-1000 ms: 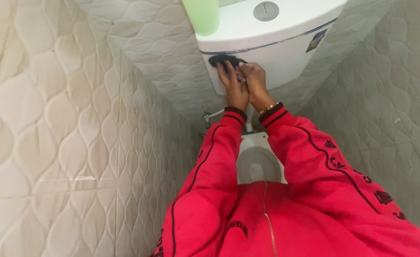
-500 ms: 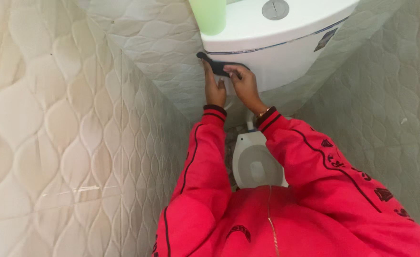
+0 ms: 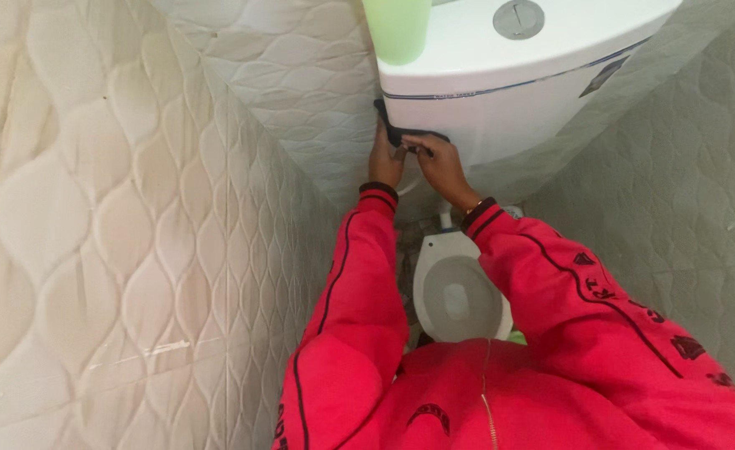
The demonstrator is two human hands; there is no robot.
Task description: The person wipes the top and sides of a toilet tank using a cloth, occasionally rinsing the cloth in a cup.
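I see the scene from above, and the largest things are the tiled walls: three of them, one on the left, one far behind the toilet and one on the right, all with the same pale quilted pattern. Next comes one white toilet tank at the far side, with one round flush button on its lid and one green cup-like container standing on the left part of the lid. Below it, nearer to me, there is one white toilet bowl, seen between the two arms.

Both arms wear red sleeves with dark stripes, and they are stretched forward and up to the lower left corner of the tank. The two hands are close together, almost touching. The left hand is raised with the fingers up, and it closes around one dark flat tool, which lies against the left edge of the tank front. The right hand is just beside it on the right, palm down, with the fingertips pinching the near end of the same tool. How tight this pinch is, I cannot tell, because the fingers cover it.
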